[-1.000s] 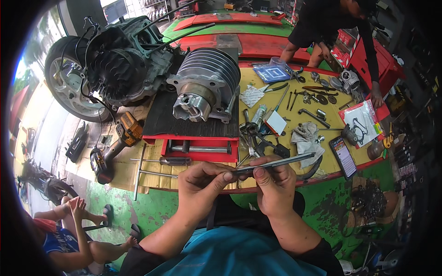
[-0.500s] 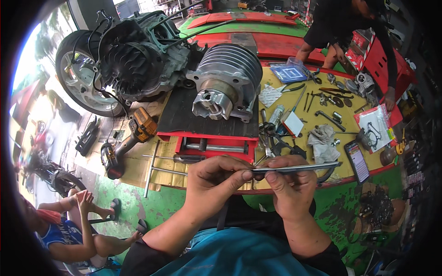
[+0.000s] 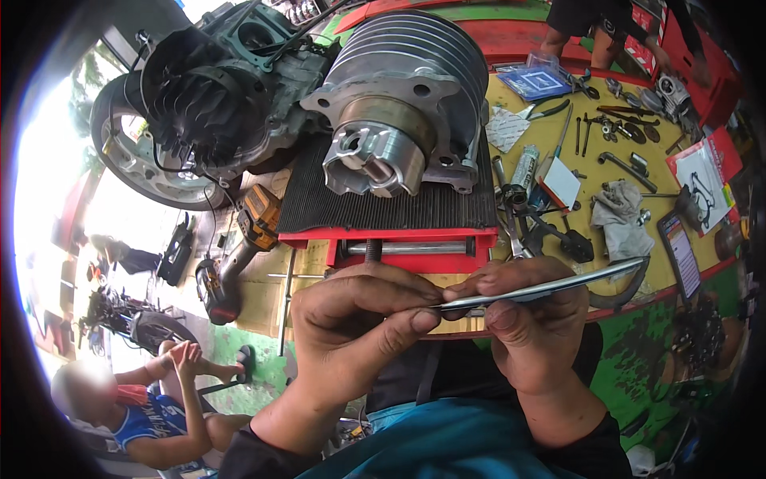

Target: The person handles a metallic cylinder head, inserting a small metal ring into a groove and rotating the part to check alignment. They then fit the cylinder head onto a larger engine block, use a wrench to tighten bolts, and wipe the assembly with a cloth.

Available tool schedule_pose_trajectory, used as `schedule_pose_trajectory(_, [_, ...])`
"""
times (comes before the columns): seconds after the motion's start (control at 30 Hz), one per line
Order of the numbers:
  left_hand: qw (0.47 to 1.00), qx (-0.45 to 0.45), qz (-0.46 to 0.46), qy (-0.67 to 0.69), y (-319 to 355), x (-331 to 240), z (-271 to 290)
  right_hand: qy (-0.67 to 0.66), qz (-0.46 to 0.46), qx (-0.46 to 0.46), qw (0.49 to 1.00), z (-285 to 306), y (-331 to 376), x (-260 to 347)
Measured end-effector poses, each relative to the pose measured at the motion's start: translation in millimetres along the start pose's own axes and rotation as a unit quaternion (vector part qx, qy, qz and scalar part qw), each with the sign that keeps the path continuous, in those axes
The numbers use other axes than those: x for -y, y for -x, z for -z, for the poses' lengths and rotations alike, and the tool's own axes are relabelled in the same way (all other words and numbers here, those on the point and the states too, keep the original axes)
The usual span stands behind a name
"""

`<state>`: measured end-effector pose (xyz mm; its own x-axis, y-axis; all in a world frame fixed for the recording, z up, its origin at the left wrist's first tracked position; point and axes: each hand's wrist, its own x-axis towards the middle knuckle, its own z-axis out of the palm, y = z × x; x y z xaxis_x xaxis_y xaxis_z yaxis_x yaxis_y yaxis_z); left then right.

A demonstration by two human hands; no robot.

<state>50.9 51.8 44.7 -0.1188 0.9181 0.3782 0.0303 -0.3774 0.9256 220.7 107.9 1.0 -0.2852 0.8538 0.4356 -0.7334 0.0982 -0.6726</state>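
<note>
A thin, flat, grey piece [image 3: 608, 272] is held nearly edge-on in front of me, its free end rising to the right. My right hand [image 3: 536, 323] is closed on it, thumb below and fingers above. The thumb and fingers of my left hand [image 3: 355, 323] pinch its narrow left end; exactly what lies between those fingertips is hidden. Just beyond my hands, a finned metal engine cylinder [image 3: 415, 52] lies on its side, with a silver piston [image 3: 375, 160] sticking out toward me. Both rest on a black ribbed mat [image 3: 319, 199] atop a red stand [image 3: 411, 259].
Left of the cylinder stands an engine [image 3: 231, 104] with a black fan and a wheel. A cordless impact driver [image 3: 255, 219] lies nearby. Tools, a rag [image 3: 622, 219] and a phone [image 3: 680, 255] cover the yellow bench's right side. A person [image 3: 152, 423] sits lower left; another stands far right.
The view has shifted closer to the cylinder, which looks larger. The grey piece's right end tilts higher. Both my hands keep their grip.
</note>
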Motion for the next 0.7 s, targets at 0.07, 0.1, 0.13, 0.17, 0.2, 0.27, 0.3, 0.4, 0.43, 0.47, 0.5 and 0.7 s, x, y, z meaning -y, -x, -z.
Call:
schedule_pose_trajectory(0.07, [1.000, 0.002, -0.008, -0.017, -1.0, 3.9, 4.5, -0.027, -0.017, -0.013, 0.999, -3.0, 0.7, -2.5])
schedule_pose_trajectory(0.1, [1.000, -0.003, -0.004, -0.018, -1.3, 4.8, 5.5, -0.040, -0.026, -0.020, 0.999, -3.7, 0.8, -3.7])
schedule_pose_trajectory(0.13, [1.000, -0.007, 0.000, -0.019, -1.9, 5.4, 6.2, -0.029, -0.019, -0.015, 0.999, -2.3, -0.4, -5.5])
schedule_pose_trajectory(0.17, [1.000, -0.014, 0.005, -0.020, -2.6, 6.3, 6.7, -0.017, -0.015, -0.009, 1.000, -0.4, -1.6, -7.1])
schedule_pose_trajectory(0.2, [1.000, -0.006, -0.004, -0.025, -5.1, 7.4, 7.2, -0.006, -0.011, -0.003, 1.000, 1.5, -2.7, -8.5])
schedule_pose_trajectory(0.27, [0.999, 0.007, -0.020, -0.036, -8.6, 8.7, 7.7, -0.005, -0.008, -0.001, 1.000, 4.4, -3.0, -8.4])
schedule_pose_trajectory(0.3, [0.999, -0.002, -0.025, -0.038, -8.1, 9.0, 6.6, -0.003, -0.002, 0.004, 1.000, 5.0, -3.8, -9.0])
schedule_pose_trajectory(0.4, [0.998, -0.012, -0.039, -0.049, -9.1, 13.5, 3.5, 0.017, 0.038, 0.023, 0.999, 9.0, -9.7, -12.6])
schedule_pose_trajectory(0.43, [0.997, -0.009, -0.042, -0.059, -9.7, 15.3, 4.3, 0.023, 0.035, 0.017, 0.999, 10.4, -9.4, -13.7])
schedule_pose_trajectory(0.47, [0.996, -0.009, -0.045, -0.071, -10.0, 15.3, 5.0, 0.028, 0.031, 0.014, 0.999, 10.9, -9.5, -14.1])
schedule_pose_trajectory(0.5, [0.995, -0.017, -0.040, -0.088, -11.1, 12.5, 4.2, 0.033, 0.027, 0.011, 0.999, 11.2, -9.7, -14.2])
schedule_pose_trajectory(0.7, [0.959, -0.040, -0.144, -0.242, -15.2, -13.1, 23.7, 0.176, 0.173, -0.012, 0.969, 17.3, -20.0, -14.1])
